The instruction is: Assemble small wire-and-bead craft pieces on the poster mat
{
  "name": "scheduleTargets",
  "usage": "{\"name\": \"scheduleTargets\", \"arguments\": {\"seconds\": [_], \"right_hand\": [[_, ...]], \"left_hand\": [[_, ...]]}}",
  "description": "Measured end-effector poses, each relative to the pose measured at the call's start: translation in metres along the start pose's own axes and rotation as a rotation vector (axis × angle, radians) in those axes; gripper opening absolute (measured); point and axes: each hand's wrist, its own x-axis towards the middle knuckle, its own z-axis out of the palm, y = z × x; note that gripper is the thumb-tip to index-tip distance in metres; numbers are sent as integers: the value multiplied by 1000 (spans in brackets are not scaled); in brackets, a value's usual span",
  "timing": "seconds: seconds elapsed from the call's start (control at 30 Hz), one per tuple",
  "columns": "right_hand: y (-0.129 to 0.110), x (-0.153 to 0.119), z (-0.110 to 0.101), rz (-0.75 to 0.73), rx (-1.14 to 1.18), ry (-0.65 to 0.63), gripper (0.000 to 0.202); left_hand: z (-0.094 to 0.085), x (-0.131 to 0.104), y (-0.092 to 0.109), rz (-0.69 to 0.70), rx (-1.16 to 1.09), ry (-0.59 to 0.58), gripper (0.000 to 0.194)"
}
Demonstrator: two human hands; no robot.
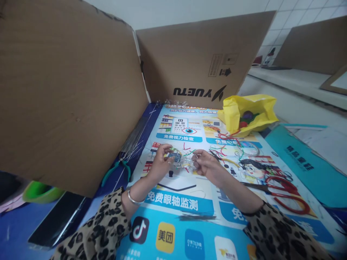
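Note:
Between my two hands is a small piece of thin, silvery bent wire [185, 161], its exact shape blurred. My left hand [160, 162] pinches its left side with thumb and fingers. On the other side, my right hand [208, 165] grips the wire with curled fingertips. Both hands are just above a printed poster sheet [179, 187]. Coloured strings [221, 150] lie scattered beyond my right hand. A bunch of short dark wires [197, 217] rests on the poster nearer to me.
Cardboard panels [189, 61] stand at the back and left. Teal-handled pliers [116, 169] and long straight wires [137, 131] lie left. To the right are red-handled scissors [294, 209], a yellow bag [230, 112] with yarn-like balls, and a turquoise box panel [306, 173]. Bent wire pieces [175, 103] lie far back.

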Motion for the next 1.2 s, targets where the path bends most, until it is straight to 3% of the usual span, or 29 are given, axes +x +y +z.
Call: {"name": "scheduleTargets", "arguments": {"seconds": [0.17,0.3,0.5,0.63,0.7,0.83,1.0,1.2], "right_hand": [[-4,2,0,-105,0,118,25],[-6,3,-2,-162,-3,139,17],[-10,2,-3,-214,-72,180,12],[-11,2,-3,-234,-98,204,12],[-11,1,-2,-244,-114,203,11],[-11,-1,0,-279,-200,250,10],[-13,-7,6,-267,-325,214,12],[-13,-6,4,-68,-385,30,57]], "left_hand": [[-8,2,4,118,102,-184,26],[-14,7,2,52,-51,-263,19],[-23,12,0,-75,-201,-360,27],[-25,10,1,-61,-193,-447,35],[-24,10,2,-32,-109,-427,35],[-22,11,2,18,95,-279,28],[-23,15,1,21,175,-158,25],[-24,16,2,35,146,-215,22]]}}
